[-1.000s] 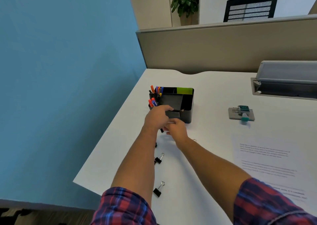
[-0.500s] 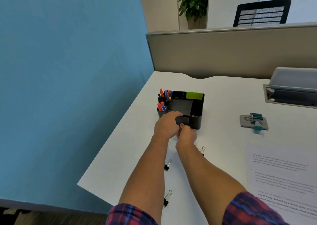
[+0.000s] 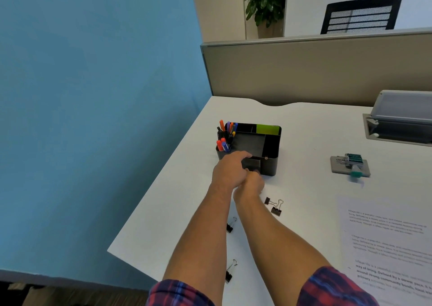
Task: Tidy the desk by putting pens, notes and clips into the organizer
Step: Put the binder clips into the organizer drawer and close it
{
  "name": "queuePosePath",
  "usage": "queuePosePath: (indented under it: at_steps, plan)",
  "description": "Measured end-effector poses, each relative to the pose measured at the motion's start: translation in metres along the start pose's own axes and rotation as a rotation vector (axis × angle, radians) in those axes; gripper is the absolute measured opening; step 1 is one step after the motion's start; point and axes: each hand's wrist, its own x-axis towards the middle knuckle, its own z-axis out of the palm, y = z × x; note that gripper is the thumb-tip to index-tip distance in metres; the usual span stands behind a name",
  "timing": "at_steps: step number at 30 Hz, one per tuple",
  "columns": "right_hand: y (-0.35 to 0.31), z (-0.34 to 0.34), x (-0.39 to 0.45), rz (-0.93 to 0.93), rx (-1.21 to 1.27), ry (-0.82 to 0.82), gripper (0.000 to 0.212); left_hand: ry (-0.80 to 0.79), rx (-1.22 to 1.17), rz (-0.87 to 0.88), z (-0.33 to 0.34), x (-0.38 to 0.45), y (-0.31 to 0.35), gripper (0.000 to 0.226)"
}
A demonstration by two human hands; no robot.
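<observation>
A black desk organizer [image 3: 271, 163] stands near the desk's left edge, with coloured pens [image 3: 225, 135] upright in its left compartment and green notes [image 3: 267, 129] at the back. My left hand [image 3: 230, 169] lies over its front left wall, index finger along the rim, the other fingers curled down the front. Just below it, my right hand [image 3: 253, 184] is curled at the small front drawer [image 3: 252, 164], pinching a small dark thing that looks like a binder clip; the left hand partly hides it. Several black binder clips lie loose: a pair [image 3: 274, 206], one [image 3: 231, 225], one [image 3: 230, 274].
A printed paper sheet [image 3: 388, 242] lies at the right front. A grey tape dispenser [image 3: 350, 164] sits right of the organizer, with a grey tray unit [image 3: 402, 121] behind it. A beige partition [image 3: 315, 69] closes off the back. The desk's left edge [image 3: 159, 189] is close by.
Both hands moved forward from the desk surface up to the organizer's front. My right hand went from beside the organizer to its drawer. The camera came closer and shifted.
</observation>
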Motion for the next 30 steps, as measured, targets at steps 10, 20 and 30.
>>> queuePosePath:
  at_steps: [10, 20, 30]
  plan:
    - [0.009, -0.001, -0.005, 0.036, 0.054, -0.050, 0.048, -0.038, 0.021, -0.012, -0.002, 0.003, 0.000, 0.059]
    - [0.005, -0.020, -0.016, 0.053, -0.113, 0.002, 0.039, -0.041, 0.030, -0.012, -0.003, 0.005, 0.000, 0.069]
    - [-0.045, -0.043, 0.002, -0.672, -1.439, -0.205, 0.031, -0.069, -0.004, -0.030, -0.002, 0.012, -0.007, 0.059]
